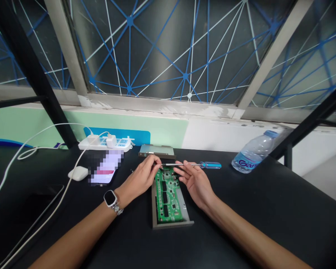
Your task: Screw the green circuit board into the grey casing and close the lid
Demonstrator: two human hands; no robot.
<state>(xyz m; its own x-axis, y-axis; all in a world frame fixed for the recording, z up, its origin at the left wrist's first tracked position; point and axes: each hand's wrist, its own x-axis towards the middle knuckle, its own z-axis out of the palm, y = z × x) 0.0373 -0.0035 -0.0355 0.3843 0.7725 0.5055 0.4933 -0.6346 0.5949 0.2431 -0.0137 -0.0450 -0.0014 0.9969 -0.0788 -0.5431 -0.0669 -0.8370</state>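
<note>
A screwdriver (210, 165) with a clear blue handle lies level above the far end of a green circuit board (172, 198). Its shaft runs through the fingers of my right hand (197, 181), which pinch it near the handle. At the tip, the thumb and fingers of my left hand (142, 173) are pinched together; whether they hold the tip or something small there is too little to make out. The board sits in a grey metal tray (173, 225) on the black table. My left wrist wears a watch.
Behind the board lies a flat metal cover (156, 150). On the left are a phone (106, 168), a white earphone case (78, 173) and a power strip (123, 144) with white cables crossing the table. A water bottle (253, 153) stands tilted at right, near a black frame leg (288, 155).
</note>
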